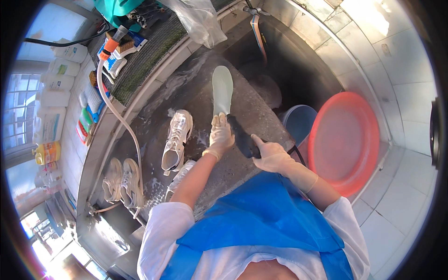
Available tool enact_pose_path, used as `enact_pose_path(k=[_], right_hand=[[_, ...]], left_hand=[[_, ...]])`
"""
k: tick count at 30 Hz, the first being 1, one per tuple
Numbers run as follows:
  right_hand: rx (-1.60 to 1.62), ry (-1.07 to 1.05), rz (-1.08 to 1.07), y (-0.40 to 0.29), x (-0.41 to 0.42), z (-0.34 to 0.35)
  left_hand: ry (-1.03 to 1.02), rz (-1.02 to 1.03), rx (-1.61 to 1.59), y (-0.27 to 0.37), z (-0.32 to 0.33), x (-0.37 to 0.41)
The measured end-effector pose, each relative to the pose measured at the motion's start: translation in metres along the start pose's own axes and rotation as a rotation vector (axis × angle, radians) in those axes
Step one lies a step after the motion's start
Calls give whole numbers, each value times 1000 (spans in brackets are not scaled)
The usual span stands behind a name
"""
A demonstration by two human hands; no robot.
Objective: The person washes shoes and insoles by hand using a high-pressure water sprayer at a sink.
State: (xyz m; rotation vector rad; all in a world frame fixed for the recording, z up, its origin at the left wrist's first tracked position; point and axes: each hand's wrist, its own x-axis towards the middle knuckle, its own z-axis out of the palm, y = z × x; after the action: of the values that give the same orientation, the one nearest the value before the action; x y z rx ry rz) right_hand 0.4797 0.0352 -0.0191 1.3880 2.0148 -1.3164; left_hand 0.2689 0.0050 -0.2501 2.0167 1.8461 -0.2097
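My left hand (pixel 222 136), in a pale rubber glove, holds the lower end of a light green shoe insole (pixel 223 85) against the wet stone slab (pixel 252 115). The gloved right hand (pixel 274 154) grips a black handheld sprayer (pixel 243 136), whose tip is beside the left fingers and points at the insole; a whitish mist shows there. A white lace-up sneaker (pixel 176 140) lies left of my left hand. Another white sneaker (pixel 181 176) is partly hidden by my left forearm. A further pair of sneakers (pixel 130 182) stands at the slab's left side.
Right of the slab are a red plastic basin (pixel 315 154) and a bluish bucket (pixel 300 120), beside a dark sunken trough (pixel 294 70). A hose with an orange connector (pixel 109 49) hangs over the left ledge, near brushes (pixel 92 99). A plastic bag (pixel 206 28) hangs at the top.
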Motion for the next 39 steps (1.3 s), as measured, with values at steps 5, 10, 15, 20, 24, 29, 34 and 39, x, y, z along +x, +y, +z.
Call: enact_pose_path(k=[5, 10, 15, 20, 24, 29, 34, 39], right_hand=[[116, 272, 0, 6, 45, -19], [-46, 73, -76, 0, 43, -19], [112, 178, 19, -13, 59, -53], [85, 214, 7, -11, 72, -60], [2, 226, -61, -1, 79, -47], [121, 154, 84, -19, 80, -75], [96, 273, 56, -5, 95, -65], [13, 168, -25, 14, 74, -35]], left_hand=[[-26, -12, -182, 11, -30, -10], [-130, -11, -122, 7, -33, -5], [-182, -26, -121, 10, -46, 1], [-190, -31, -142, 11, -50, -2], [-193, -28, -185, 12, -52, -4], [-215, -31, -142, 10, -51, -4], [-209, -33, -149, 10, -53, -3], [-226, -23, -172, 7, -52, 1]])
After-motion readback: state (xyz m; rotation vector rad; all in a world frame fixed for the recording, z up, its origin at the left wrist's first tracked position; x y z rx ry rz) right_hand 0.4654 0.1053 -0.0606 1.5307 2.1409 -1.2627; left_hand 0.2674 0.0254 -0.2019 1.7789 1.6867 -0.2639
